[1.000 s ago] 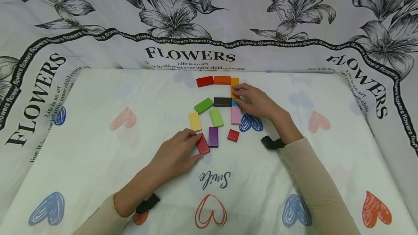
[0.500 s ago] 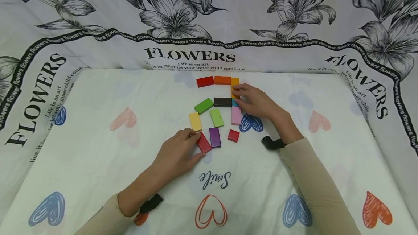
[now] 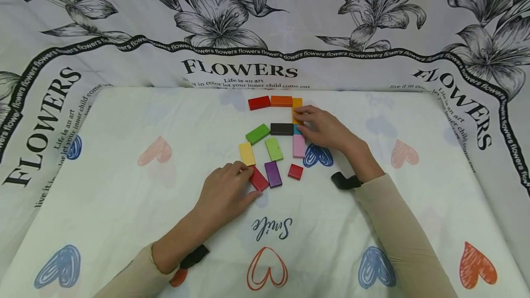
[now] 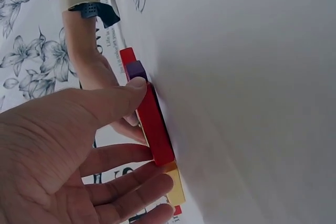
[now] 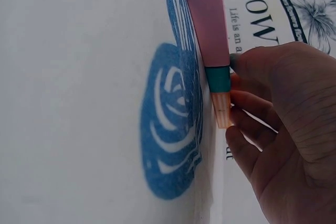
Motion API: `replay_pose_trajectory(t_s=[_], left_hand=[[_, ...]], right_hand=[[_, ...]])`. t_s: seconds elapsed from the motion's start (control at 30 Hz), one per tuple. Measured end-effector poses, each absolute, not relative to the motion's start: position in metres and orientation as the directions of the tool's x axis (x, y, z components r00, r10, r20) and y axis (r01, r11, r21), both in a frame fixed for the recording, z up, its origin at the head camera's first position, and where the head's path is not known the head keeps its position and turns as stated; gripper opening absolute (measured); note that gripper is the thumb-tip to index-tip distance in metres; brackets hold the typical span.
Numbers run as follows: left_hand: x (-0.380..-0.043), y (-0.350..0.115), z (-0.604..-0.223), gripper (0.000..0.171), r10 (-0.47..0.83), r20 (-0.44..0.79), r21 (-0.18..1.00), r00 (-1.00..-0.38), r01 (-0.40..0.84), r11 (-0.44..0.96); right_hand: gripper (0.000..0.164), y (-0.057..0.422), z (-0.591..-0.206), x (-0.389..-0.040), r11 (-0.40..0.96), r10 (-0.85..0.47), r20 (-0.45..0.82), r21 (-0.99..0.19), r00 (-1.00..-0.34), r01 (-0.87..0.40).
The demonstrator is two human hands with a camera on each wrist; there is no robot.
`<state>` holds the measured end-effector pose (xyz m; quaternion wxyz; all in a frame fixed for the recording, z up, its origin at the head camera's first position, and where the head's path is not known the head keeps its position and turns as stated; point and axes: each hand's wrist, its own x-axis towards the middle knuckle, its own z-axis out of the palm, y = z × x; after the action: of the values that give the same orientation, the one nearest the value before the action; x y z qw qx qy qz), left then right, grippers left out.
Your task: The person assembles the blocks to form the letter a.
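My left hand (image 3: pixel 223 192) pinches a red block (image 3: pixel 259 179) flat on the cloth, its thumb at the near end and fingers at the other. In the left wrist view that red block (image 4: pixel 154 124) meets a purple block (image 4: pixel 136 70) and a yellow block (image 4: pixel 175 182). My right hand (image 3: pixel 325 128) rests with relaxed fingers on an amber block (image 3: pixel 296 104), its thumb by a small blue block (image 3: pixel 297 129). A pink block (image 3: pixel 298 146) adjoins the blue one. Black (image 3: pixel 281 129), green (image 3: pixel 257 134) and light green (image 3: pixel 274 149) blocks lie between the hands.
A red block (image 3: pixel 259 103) and an orange block (image 3: pixel 281 101) form the far row. A small red block (image 3: pixel 295 172) lies apart, right of the purple one. Everything lies on a white cloth (image 3: pixel 124 197) printed with hearts; black wrist straps (image 3: pixel 345 181) hang by the cuffs.
My left hand has shifted slightly forward and right, turning the red block it holds. The purple block has tilted and moved a little right. The right hand has stayed in place.
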<state>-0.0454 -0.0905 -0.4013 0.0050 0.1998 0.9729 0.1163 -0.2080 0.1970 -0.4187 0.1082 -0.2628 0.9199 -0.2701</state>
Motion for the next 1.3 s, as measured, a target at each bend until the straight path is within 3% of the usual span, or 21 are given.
replay_pose_trajectory(t_s=[0.2,0.37,0.63,0.8,0.97,1.17,1.3], left_hand=[[-0.044,-0.087,-0.402,0.054,0.401,0.045,0.233,-0.915,0.400,0.886],[-0.044,-0.089,-0.405,0.055,0.451,0.106,0.136,-0.886,0.462,0.877],[-0.056,-0.097,-0.404,0.036,0.703,0.164,0.066,-0.692,0.719,0.692],[-0.065,-0.100,-0.406,0.037,0.758,0.151,0.025,-0.635,0.769,0.639],[-0.069,-0.100,-0.408,0.034,0.770,0.154,-0.008,-0.620,0.778,0.628],[-0.069,-0.100,-0.407,0.036,0.758,0.155,0.058,-0.634,0.772,0.633],[-0.069,-0.098,-0.407,0.037,0.755,0.164,0.041,-0.635,0.769,0.638]], right_hand=[[0.050,0.197,-0.419,-0.208,0.713,-0.541,-0.053,-0.559,-0.839,-0.424],[0.050,0.197,-0.420,-0.209,0.714,-0.540,-0.059,-0.561,-0.840,-0.419],[0.050,0.197,-0.419,-0.210,0.714,-0.540,-0.051,-0.556,-0.840,-0.425],[0.050,0.197,-0.421,-0.209,0.710,-0.538,-0.057,-0.569,-0.841,-0.416],[0.050,0.198,-0.423,-0.209,0.707,-0.541,-0.046,-0.565,-0.840,-0.425],[0.050,0.198,-0.421,-0.208,0.709,-0.541,-0.045,-0.562,-0.840,-0.426],[0.050,0.198,-0.421,-0.209,0.712,-0.542,-0.052,-0.558,-0.839,-0.426]])
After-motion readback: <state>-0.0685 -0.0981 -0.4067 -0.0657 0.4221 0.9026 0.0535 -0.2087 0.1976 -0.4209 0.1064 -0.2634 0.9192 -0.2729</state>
